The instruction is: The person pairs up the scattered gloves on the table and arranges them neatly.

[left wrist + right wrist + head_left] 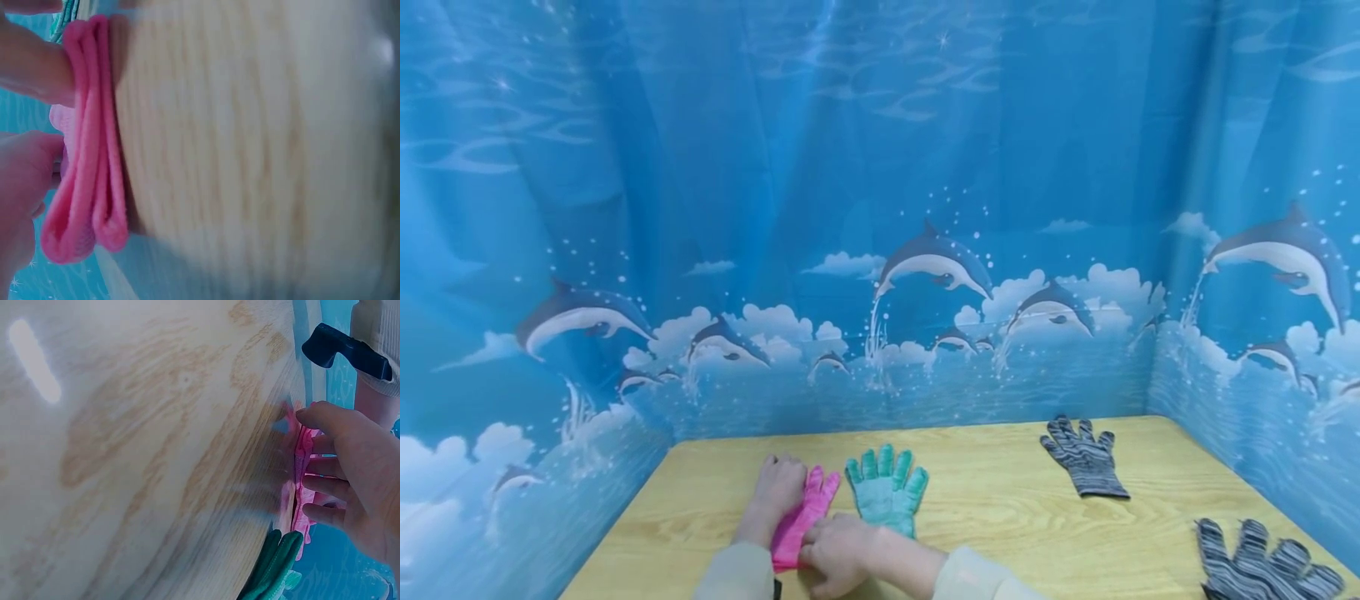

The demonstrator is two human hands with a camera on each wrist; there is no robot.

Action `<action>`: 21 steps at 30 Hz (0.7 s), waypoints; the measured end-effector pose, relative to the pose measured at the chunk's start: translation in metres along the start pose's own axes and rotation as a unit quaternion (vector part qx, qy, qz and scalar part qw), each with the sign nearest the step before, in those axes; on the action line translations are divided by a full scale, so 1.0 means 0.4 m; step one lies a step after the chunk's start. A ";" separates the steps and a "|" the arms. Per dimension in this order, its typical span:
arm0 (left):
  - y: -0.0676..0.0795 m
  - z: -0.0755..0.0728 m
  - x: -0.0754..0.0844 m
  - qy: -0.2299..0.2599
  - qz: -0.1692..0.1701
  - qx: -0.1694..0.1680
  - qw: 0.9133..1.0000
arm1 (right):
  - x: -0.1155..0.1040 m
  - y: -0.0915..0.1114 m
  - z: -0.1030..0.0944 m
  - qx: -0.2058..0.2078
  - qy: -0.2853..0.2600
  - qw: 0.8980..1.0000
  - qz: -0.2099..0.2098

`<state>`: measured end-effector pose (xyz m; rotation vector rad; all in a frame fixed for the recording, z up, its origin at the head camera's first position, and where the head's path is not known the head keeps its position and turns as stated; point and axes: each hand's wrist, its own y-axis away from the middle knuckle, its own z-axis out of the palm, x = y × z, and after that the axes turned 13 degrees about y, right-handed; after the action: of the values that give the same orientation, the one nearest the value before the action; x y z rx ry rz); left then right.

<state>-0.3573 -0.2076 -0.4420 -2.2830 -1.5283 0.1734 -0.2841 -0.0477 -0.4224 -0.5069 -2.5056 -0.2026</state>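
A pink knit glove (801,521) lies on the wooden table, fingers pointing away from me. Its cuff (94,137) shows several stacked layers of cloth in the left wrist view. My left hand (782,485) is at the glove's left side, near its fingers; whether it pinches the cloth I cannot tell. Over the cuff end, my right hand (842,550) rests on the glove. In the right wrist view its fingers (328,465) lie nearly straight across the pink cloth. Just right of the pink glove is a green glove (887,492), palm flat, its lower end partly behind my right hand.
One grey-and-black striped glove (1086,458) lies at the back right of the table (1000,500). Another striped glove (1262,567) is at the front right, cut off by the frame edge. A blue dolphin-print curtain (865,208) encloses the table's back and sides.
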 end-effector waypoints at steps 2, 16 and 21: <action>0.002 0.003 -0.003 -0.004 0.007 0.007 1.000 | 0.000 -0.001 0.002 -0.001 -0.005 1.000 -0.004; 0.006 -0.011 -0.010 -0.037 0.001 0.010 0.999 | 0.002 0.001 0.000 0.004 -0.002 1.000 0.002; 0.007 -0.009 -0.016 -0.024 -0.012 -0.002 1.000 | 0.000 0.006 -0.006 0.009 0.000 1.000 0.002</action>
<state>-0.3562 -0.2151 -0.4406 -2.2786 -1.5795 0.2209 -0.2820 -0.0461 -0.4202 -0.5058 -2.5044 -0.1787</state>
